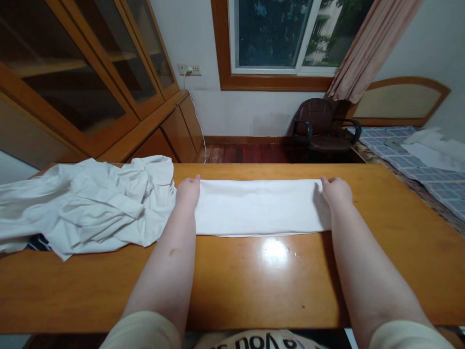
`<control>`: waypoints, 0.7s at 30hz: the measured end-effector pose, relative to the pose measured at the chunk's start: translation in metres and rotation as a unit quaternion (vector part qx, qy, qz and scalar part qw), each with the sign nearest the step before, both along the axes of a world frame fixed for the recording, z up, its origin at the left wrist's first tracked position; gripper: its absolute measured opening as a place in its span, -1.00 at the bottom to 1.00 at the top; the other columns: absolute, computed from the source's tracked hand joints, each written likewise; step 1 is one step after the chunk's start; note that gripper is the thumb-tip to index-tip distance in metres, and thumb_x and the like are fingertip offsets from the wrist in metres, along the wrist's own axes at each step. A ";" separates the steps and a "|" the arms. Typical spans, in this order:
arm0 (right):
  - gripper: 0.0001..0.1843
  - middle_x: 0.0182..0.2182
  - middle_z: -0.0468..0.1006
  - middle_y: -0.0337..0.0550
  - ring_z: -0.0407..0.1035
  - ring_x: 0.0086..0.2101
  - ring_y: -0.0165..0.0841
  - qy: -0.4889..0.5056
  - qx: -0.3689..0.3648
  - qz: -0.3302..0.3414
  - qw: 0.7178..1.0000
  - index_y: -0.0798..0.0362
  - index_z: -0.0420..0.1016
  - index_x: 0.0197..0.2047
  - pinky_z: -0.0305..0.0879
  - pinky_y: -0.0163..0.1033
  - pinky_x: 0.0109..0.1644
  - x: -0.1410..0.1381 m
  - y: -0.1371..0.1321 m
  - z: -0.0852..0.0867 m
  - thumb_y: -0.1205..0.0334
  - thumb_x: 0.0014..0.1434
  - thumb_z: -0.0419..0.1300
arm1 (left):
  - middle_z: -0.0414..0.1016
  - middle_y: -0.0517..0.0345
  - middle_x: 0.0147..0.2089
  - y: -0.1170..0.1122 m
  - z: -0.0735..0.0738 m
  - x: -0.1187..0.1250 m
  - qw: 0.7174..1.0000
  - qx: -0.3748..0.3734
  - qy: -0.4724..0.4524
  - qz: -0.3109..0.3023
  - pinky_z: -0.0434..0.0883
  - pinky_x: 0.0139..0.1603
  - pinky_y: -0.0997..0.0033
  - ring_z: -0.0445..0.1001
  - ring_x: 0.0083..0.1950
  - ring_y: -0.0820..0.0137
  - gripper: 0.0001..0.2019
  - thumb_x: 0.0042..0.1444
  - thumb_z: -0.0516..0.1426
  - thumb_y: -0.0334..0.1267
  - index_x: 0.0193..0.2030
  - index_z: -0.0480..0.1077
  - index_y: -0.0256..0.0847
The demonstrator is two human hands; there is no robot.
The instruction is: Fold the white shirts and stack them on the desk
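fingers [195,181] gripping folded cloth [259,207], wooden table [236,286]

A wooden table [247,300] bears a folded white cloth [257,208] and crumpled white fabric [98,203].

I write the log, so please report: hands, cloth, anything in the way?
Left hand and right hand: pinching cloth at far corners. Folded strip, stretched between them. Crumpled pile beside left hand.

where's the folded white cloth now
In the head view, the folded white cloth is central, between the left hand and right hand, right of the crumpled cloth.
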State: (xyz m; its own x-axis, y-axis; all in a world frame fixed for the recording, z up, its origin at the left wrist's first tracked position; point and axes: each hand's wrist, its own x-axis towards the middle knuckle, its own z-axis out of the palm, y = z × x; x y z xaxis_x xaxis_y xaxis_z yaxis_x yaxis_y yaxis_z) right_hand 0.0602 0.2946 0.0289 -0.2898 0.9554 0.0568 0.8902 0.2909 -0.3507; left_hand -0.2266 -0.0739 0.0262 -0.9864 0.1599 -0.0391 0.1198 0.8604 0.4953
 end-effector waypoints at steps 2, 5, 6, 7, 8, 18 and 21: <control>-0.45 -0.20 0.55 0.22 0.42 -0.14 -0.03 0.032 -0.009 -0.013 0.999 0.20 0.52 -0.08 0.29 -0.06 -0.14 0.001 0.005 -0.010 -0.07 0.21 -0.05 | 0.54 -0.15 -0.15 0.001 -0.009 0.002 0.999 0.034 0.017 0.002 0.31 -0.13 0.24 0.46 -0.08 0.10 -0.54 0.18 -0.11 0.04 -0.20 0.46 -0.24; -0.46 -0.23 0.56 0.20 0.42 -0.17 -0.06 0.046 -0.013 0.001 0.999 0.18 0.53 -0.13 0.28 -0.08 -0.16 0.001 0.007 -0.022 -0.08 0.22 -0.07 | 0.54 -0.08 -0.22 0.002 -0.019 0.005 0.999 0.044 0.017 -0.020 0.30 -0.19 0.28 0.46 -0.15 0.15 -0.58 0.15 -0.07 0.05 -0.24 0.45 -0.21; -0.46 -0.24 0.56 0.20 0.42 -0.18 -0.06 0.041 -0.019 0.006 0.999 0.18 0.53 -0.15 0.28 -0.09 -0.17 0.001 0.008 -0.023 -0.08 0.21 -0.07 | 0.53 -0.07 -0.24 0.002 -0.021 0.005 0.998 0.045 0.019 -0.025 0.29 -0.20 0.29 0.46 -0.16 0.16 -0.60 0.14 -0.05 0.04 -0.25 0.45 -0.21; -0.47 -0.25 0.56 0.20 0.42 -0.19 -0.07 0.035 -0.025 0.008 0.999 0.18 0.53 -0.17 0.27 -0.09 -0.18 0.000 0.008 -0.024 -0.08 0.21 -0.06 | 0.53 -0.05 -0.25 0.002 -0.022 0.004 0.998 0.048 0.025 -0.026 0.29 -0.21 0.30 0.45 -0.17 0.17 -0.62 0.13 -0.03 0.03 -0.24 0.45 -0.21; -0.49 -0.27 0.55 0.19 0.42 -0.21 -0.07 0.029 -0.028 0.008 0.999 0.17 0.54 -0.19 0.27 -0.10 -0.19 -0.001 0.009 -0.025 -0.07 0.21 -0.05 | 0.53 -0.04 -0.26 0.001 -0.022 0.003 0.998 0.051 0.032 -0.025 0.29 -0.21 0.31 0.45 -0.18 0.18 -0.65 0.12 -0.01 0.00 -0.23 0.45 -0.21; -0.56 -0.23 0.56 0.16 0.41 -0.20 -0.10 -0.012 -0.011 0.005 1.000 0.16 0.54 -0.18 0.27 -0.12 -0.20 -0.004 0.012 -0.031 0.00 0.21 0.00 | 0.54 0.05 -0.23 0.001 -0.030 -0.005 0.998 0.010 0.051 -0.020 0.34 -0.17 0.36 0.47 -0.18 0.27 -0.79 0.10 0.09 -0.15 -0.20 0.44 -0.18; -0.57 -0.22 0.55 0.17 0.41 -0.18 -0.08 -0.009 -0.008 0.003 1.000 0.15 0.53 -0.13 0.27 -0.08 -0.17 -0.002 0.012 -0.030 0.01 0.21 0.01 | 0.53 -0.01 -0.18 0.001 -0.023 -0.002 0.998 -0.018 0.064 -0.016 0.36 -0.10 0.31 0.47 -0.10 0.22 -0.78 0.12 0.08 -0.18 -0.15 0.43 -0.21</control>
